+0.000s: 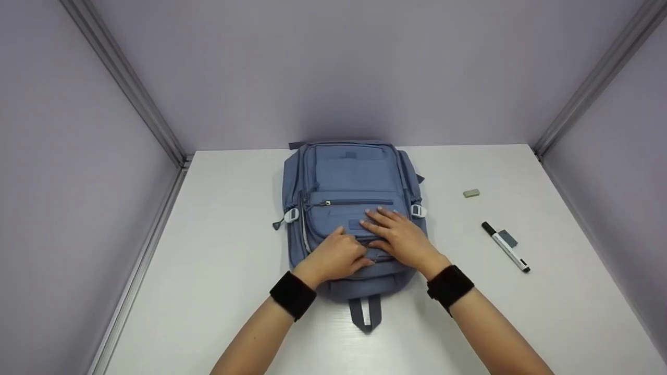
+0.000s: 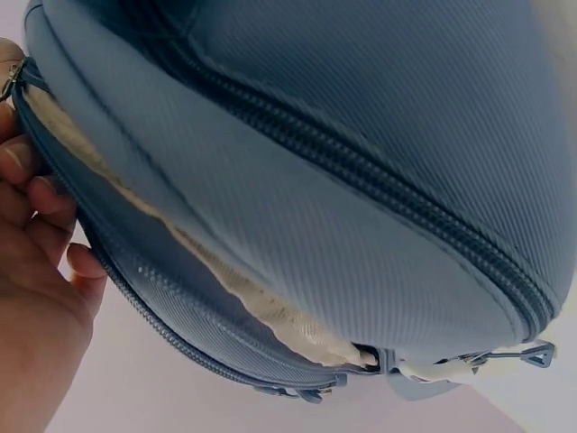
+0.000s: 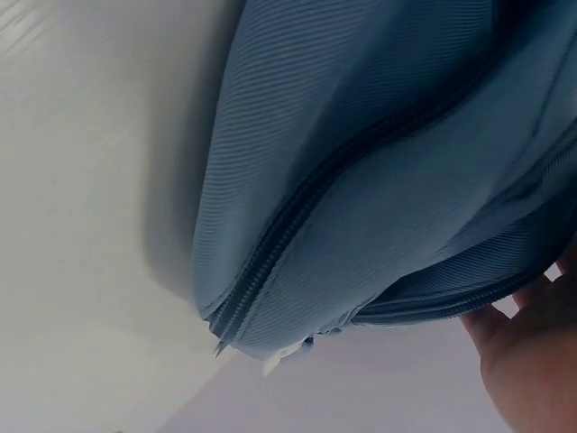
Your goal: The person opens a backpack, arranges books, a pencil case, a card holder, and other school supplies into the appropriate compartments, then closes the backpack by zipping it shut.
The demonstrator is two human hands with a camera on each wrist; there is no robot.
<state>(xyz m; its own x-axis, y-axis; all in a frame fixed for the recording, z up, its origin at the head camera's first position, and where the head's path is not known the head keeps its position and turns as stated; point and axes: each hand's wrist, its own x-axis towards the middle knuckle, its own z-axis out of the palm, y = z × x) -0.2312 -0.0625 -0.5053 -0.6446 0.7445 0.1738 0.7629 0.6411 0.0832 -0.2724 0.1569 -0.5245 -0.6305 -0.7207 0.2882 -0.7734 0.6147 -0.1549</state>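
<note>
A blue backpack point(image 1: 359, 177) lies front side up on the white table, its dark top loop point(image 1: 368, 315) toward me. My left hand point(image 1: 338, 255), fingers curled, pinches a zipper pull point(image 2: 13, 79) at the edge of the front pocket. That pocket's zipper is partly undone, and a pale lining point(image 2: 279, 316) shows in the gap. My right hand point(image 1: 404, 239) rests on the front panel with its fingers spread, the thumb close to the pocket edge. Further up the panel runs a second, short zipper point(image 1: 359, 202). The left fingertips are partly hidden in the head view.
Right of the backpack, a white marker with a black cap point(image 1: 505, 247) lies beside a small dark grey block point(image 1: 508, 238). Farther back is a small beige eraser-like block point(image 1: 471, 193). Pale walls point(image 1: 333, 73) enclose the table at the back and sides.
</note>
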